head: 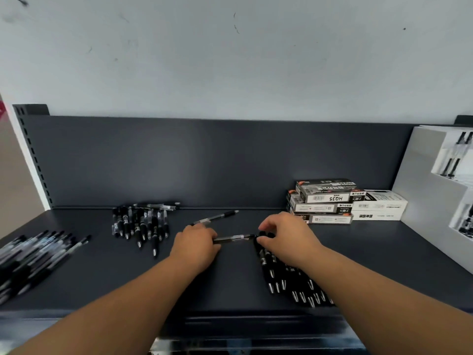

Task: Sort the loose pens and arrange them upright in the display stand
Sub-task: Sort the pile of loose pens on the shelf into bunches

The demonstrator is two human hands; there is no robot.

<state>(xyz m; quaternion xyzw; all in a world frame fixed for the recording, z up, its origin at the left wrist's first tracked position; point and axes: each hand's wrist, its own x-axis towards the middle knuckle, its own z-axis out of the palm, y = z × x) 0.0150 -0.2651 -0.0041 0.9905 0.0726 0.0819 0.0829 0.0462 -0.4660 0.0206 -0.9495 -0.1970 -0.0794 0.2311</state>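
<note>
Surface: dark shelf deck (pixel 230 285) with a dark back panel behind it and a pale wall above.
Left hand (pixel 197 243): fingers curled over the left end of the held pen (pixel 234 238).
Right hand (pixel 284 239): thumb and fingertips pinch the pen's right end. Cannot tell whether they also touch the row beneath.
Held pen: crosswise and level, low over the deck between the hands. Probably held this way to check its type before grouping.
Groups: near-right row (pixel 289 280), tips toward the near edge; middle heap (pixel 143 224); left heap (pixel 33 257); stray pen (pixel 217 217) just beyond the left hand.
Display stand (pixel 419 201): white, stepped, far right, with a few pens upright in its tiers.
Edges: the row's tips lie near the front lip, so a nudge could roll them off.
Open room: bare deck between the arms. The box stack (pixel 325 201) stands between the right hand and the stand, so passing in front of it looks freest.
</note>
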